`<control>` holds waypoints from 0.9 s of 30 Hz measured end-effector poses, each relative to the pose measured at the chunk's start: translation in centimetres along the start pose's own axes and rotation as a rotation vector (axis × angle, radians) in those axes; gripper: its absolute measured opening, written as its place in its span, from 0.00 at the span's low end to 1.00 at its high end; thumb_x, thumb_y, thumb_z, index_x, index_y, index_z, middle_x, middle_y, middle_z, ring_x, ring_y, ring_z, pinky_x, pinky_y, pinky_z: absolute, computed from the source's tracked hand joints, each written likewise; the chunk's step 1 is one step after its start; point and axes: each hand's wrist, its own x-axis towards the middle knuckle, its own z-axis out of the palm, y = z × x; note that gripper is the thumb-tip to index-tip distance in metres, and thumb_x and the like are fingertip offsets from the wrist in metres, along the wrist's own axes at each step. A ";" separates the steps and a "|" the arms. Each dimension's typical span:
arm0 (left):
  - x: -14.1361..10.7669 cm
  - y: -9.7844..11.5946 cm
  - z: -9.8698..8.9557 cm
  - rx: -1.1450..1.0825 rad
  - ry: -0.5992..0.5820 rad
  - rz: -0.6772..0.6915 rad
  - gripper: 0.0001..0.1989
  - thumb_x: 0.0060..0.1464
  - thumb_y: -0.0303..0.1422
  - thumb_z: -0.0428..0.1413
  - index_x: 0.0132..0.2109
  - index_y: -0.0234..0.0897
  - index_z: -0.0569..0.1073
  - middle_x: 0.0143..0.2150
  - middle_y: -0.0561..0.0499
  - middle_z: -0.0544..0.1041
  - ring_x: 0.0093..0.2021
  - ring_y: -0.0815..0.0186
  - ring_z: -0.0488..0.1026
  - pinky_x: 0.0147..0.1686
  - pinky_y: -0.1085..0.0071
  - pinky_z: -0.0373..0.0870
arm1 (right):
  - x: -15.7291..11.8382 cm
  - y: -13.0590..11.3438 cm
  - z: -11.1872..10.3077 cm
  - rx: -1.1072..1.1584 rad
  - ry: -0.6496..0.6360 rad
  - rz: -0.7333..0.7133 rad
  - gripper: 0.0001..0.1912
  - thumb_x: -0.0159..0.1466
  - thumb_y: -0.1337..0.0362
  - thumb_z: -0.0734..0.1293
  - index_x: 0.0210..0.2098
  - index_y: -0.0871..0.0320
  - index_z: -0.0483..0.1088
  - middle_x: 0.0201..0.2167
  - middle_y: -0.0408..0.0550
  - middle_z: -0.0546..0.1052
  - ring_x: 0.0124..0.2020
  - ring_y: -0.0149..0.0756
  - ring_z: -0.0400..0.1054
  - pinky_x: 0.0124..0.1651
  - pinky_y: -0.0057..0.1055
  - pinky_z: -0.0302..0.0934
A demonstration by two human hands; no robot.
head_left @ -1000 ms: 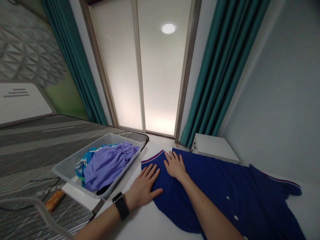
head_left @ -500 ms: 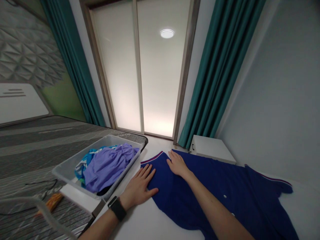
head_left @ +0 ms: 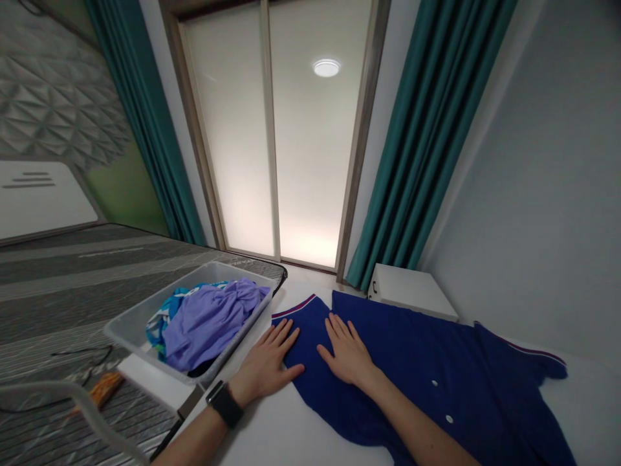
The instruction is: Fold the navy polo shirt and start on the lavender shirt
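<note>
A dark blue shirt [head_left: 417, 349] with white buttons and red-and-white sleeve trim lies spread on a white tabletop [head_left: 310, 433]. My left hand [head_left: 266, 362], a black watch on its wrist, rests flat with fingers apart at the edge of the left sleeve, the thumb toward the shirt's body. Near the notch between that sleeve and the body, my right hand [head_left: 345, 349] lies palm down on the cloth, fingers stretched out. Neither hand grips the fabric. My right forearm covers part of the shirt's lower side.
A clear plastic bin [head_left: 121, 330] with purple and blue clothes [head_left: 213, 323] stands left of the shirt, beside a grey striped mattress [head_left: 58, 278]. Behind the table is a low white cabinet [head_left: 412, 288]. A pale curved tube [head_left: 87, 414] crosses the lower left.
My right hand has slid slightly toward me over the shirt, away from its far edge, with its fingers more spread. The left hand stays nearly in place.
</note>
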 end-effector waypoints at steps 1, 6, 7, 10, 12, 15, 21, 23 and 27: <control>-0.1 0.0 0.0 0.000 0.001 -0.007 0.39 0.57 0.56 0.50 0.69 0.43 0.54 0.71 0.44 0.53 0.70 0.52 0.49 0.67 0.51 0.49 | 0.0 0.3 -0.1 0.002 0.001 0.017 0.37 0.69 0.47 0.49 0.69 0.64 0.47 0.70 0.53 0.47 0.71 0.42 0.37 0.70 0.46 0.32; -0.4 0.2 -0.2 0.016 0.003 -0.038 0.34 0.62 0.53 0.46 0.69 0.46 0.54 0.71 0.45 0.54 0.70 0.54 0.50 0.66 0.50 0.46 | 0.1 1.9 -0.4 0.003 0.015 0.037 0.32 0.71 0.52 0.46 0.69 0.59 0.49 0.70 0.48 0.51 0.71 0.40 0.40 0.69 0.47 0.33; -0.4 0.2 -0.3 0.022 0.008 -0.045 0.31 0.63 0.51 0.45 0.69 0.46 0.55 0.70 0.45 0.55 0.70 0.54 0.51 0.66 0.49 0.47 | 0.0 2.0 -0.4 0.000 0.019 0.037 0.31 0.71 0.53 0.45 0.69 0.59 0.49 0.70 0.48 0.51 0.70 0.40 0.40 0.69 0.47 0.33; 0.5 0.4 -0.8 0.056 0.061 -0.068 0.24 0.65 0.44 0.45 0.64 0.44 0.65 0.65 0.45 0.66 0.65 0.54 0.60 0.65 0.49 0.50 | 0.0 1.9 -0.3 -0.005 0.034 0.042 0.31 0.71 0.53 0.47 0.69 0.60 0.50 0.70 0.48 0.51 0.71 0.40 0.39 0.69 0.47 0.32; 1.8 0.6 -1.4 0.067 0.112 -0.065 0.20 0.66 0.40 0.45 0.60 0.43 0.69 0.59 0.46 0.72 0.60 0.56 0.66 0.63 0.52 0.55 | 0.1 1.8 -0.3 -0.002 0.040 0.043 0.31 0.71 0.53 0.47 0.69 0.60 0.50 0.70 0.49 0.51 0.70 0.40 0.40 0.69 0.47 0.33; 4.9 0.7 -2.1 0.053 0.137 0.002 0.19 0.66 0.32 0.41 0.59 0.43 0.69 0.55 0.47 0.74 0.55 0.59 0.69 0.56 0.59 0.63 | 0.2 1.8 -0.2 0.006 0.045 0.042 0.31 0.70 0.53 0.48 0.69 0.60 0.50 0.69 0.49 0.51 0.70 0.41 0.40 0.69 0.48 0.33; 11.9 0.6 -2.2 0.104 0.024 0.046 0.25 0.61 0.24 0.41 0.62 0.42 0.64 0.59 0.43 0.69 0.58 0.56 0.65 0.55 0.56 0.62 | 0.2 2.0 -0.1 0.012 0.063 0.029 0.30 0.70 0.54 0.48 0.68 0.59 0.51 0.69 0.49 0.52 0.70 0.41 0.41 0.69 0.49 0.33; 13.7 0.4 -1.9 0.106 -0.013 0.033 0.22 0.60 0.26 0.44 0.59 0.41 0.67 0.59 0.42 0.69 0.59 0.54 0.64 0.54 0.54 0.63 | 0.2 2.0 -0.1 0.014 0.068 0.030 0.30 0.70 0.54 0.48 0.68 0.58 0.51 0.69 0.49 0.52 0.70 0.41 0.41 0.69 0.48 0.33; 16.0 -0.1 -1.6 0.070 -0.077 0.024 0.14 0.54 0.31 0.53 0.48 0.39 0.73 0.54 0.42 0.72 0.57 0.52 0.66 0.55 0.55 0.62 | 0.1 2.0 0.0 0.025 0.077 0.029 0.30 0.71 0.54 0.48 0.68 0.59 0.52 0.69 0.49 0.52 0.70 0.41 0.41 0.69 0.47 0.31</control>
